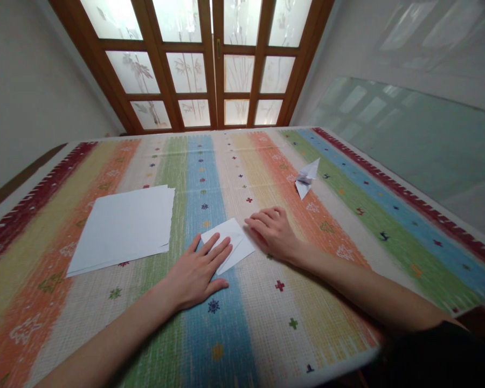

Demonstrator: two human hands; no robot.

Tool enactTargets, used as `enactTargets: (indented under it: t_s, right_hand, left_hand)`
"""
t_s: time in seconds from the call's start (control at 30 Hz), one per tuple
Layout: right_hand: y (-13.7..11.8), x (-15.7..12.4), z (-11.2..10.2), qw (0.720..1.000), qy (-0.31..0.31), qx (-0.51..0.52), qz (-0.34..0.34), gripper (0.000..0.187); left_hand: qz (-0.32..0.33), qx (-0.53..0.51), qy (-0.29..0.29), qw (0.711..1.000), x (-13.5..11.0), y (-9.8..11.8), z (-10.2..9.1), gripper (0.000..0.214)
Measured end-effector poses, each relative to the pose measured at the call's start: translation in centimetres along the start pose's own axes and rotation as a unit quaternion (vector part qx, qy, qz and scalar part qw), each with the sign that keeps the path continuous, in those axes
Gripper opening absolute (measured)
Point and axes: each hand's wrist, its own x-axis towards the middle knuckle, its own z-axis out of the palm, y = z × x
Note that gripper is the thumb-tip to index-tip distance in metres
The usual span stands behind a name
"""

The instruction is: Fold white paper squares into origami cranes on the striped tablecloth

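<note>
A small folded sheet of white paper (pixel 239 249) lies on the striped tablecloth, with a slanting folded edge across it. My left hand (pixel 200 272) rests flat on its left part, fingers spread and palm down, covering that side. Just right of the paper is my right hand (pixel 275 233), its fingers loosely bent and slightly apart, the fingertips close to the paper's right edge. I see nothing held in it; its thumb is mostly hidden.
A stack of white paper sheets (pixel 123 229) lies to the left. Farther back on the right stands a folded paper figure (pixel 306 178) with pointed ends. The striped tablecloth (pixel 210 345) covers the table. Beyond are wooden glass-paned doors (pixel 216 113) and a glass panel (pixel 412 134) on the right.
</note>
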Motion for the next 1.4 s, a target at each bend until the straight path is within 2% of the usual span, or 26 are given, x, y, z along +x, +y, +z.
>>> enactTargets:
  t_s: [0.07,0.17,0.4,0.67,0.8,0.87,0.97,1.07,1.13,1.23,1.4]
  right_hand:
    - [-0.4,-0.8,-0.2,0.995,-0.023,0.023,-0.097,0.032]
    - [-1.2,-1.7,-0.1,0.986,-0.063,0.036,-0.147,0.038]
    - [-2.2,-2.4,-0.7,0.986,-0.130,0.013,-0.100,0.048]
    - [-2.7,-2.0,-1.6,0.985,-0.139,-0.014,-0.104,0.046]
    - [-3.0,-1.8,-1.6,0.982,-0.149,-0.025,-0.110,0.048]
    - [-3.3,-1.7,-1.7,0.981,-0.157,-0.030,-0.110,0.051]
    - [-3.6,-1.6,-1.8,0.980,-0.165,-0.032,-0.108,0.051]
    - [-3.7,-1.7,-1.9,0.980,-0.169,-0.026,-0.106,0.051]
    - [-3.7,-1.8,-1.9,0.980,-0.169,-0.019,-0.101,0.052]
    - [-3.6,-2.0,-1.8,0.981,-0.170,-0.012,-0.091,0.055]
    - [-3.5,-2.2,-1.7,0.981,-0.182,0.008,-0.073,0.057]
  left_hand:
    - [0.005,-0.003,-0.004,1.000,0.0,0.0,0.0,0.082]
    - [0.009,-0.009,-0.011,1.000,0.0,0.0,0.0,0.088]
    - [0.033,-0.035,-0.027,0.998,-1.6,-0.5,0.0,0.085]
    - [0.054,-0.070,-0.040,0.995,-3.5,-0.5,-0.3,0.078]
    - [0.073,-0.116,-0.020,0.990,-4.0,-1.0,-0.7,0.067]
    - [0.072,-0.157,0.014,0.985,-3.8,-1.3,-0.8,0.058]
    - [0.029,-0.212,0.103,0.971,-3.0,-1.8,-0.6,0.046]
    - [-0.005,-0.185,0.175,0.967,-1.5,-1.9,-0.1,0.044]
    - [-0.008,-0.131,0.173,0.976,-0.5,-1.7,0.3,0.046]
    - [-0.017,-0.069,0.129,0.989,0.7,-1.1,0.8,0.048]
    - [-0.082,-0.044,0.112,0.989,1.1,-0.5,1.0,0.056]
